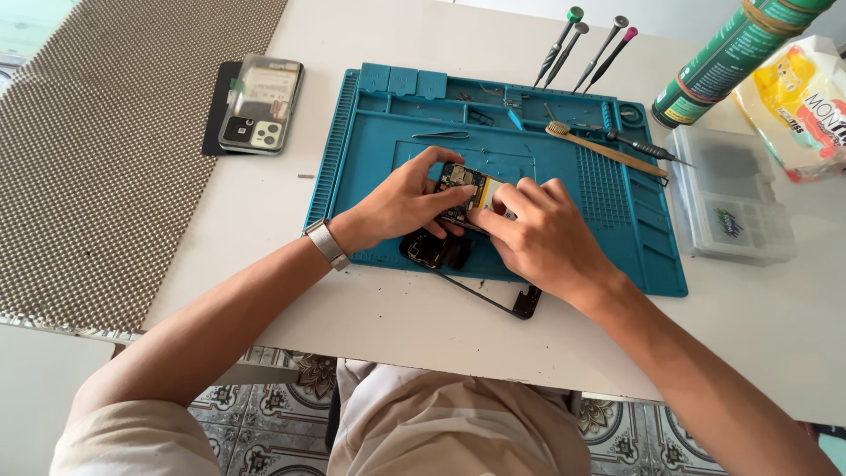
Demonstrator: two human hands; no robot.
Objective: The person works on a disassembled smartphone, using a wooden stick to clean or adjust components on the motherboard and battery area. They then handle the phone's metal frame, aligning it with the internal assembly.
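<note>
Gripping an opened black smartphone with exposed circuit board (465, 189) from both sides, the left hand (401, 203) and right hand (538, 234) pinch it just above the teal silicone repair mat (617, 238), apparently steadying it; a detached black frame (493, 300) lies beneath.

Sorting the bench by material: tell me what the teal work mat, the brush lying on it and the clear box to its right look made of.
The teal moulded work mat looks like matte silicone or soft rubber: dull surface, moulded ribs and compartments. The tan-handled brush looks like bamboo or wood with pale bristles, though it could be plastic. The clear lidded compartment box looks like translucent hard plastic, since its dividers show through.
</note>
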